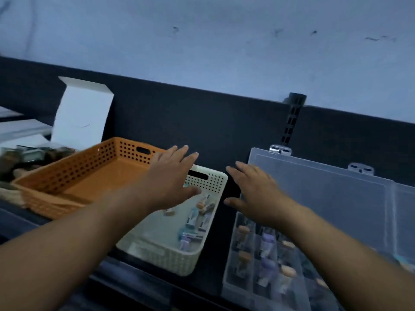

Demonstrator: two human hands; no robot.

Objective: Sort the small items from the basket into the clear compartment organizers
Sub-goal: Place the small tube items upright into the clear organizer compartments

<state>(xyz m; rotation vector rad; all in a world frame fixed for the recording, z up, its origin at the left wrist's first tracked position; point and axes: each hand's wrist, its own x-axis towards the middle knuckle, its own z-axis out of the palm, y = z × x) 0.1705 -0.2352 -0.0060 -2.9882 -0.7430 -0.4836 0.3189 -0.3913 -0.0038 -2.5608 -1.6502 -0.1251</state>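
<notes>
Left hand [170, 180], right hand [256, 194], both splayed

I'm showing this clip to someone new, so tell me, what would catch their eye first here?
Two open hands dominate the middle: the left hand over the far end of the cream basket, the right hand over the far left corner of the clear organizer. An orange basket sits at left; the organizer's lid stands open at right.
</notes>
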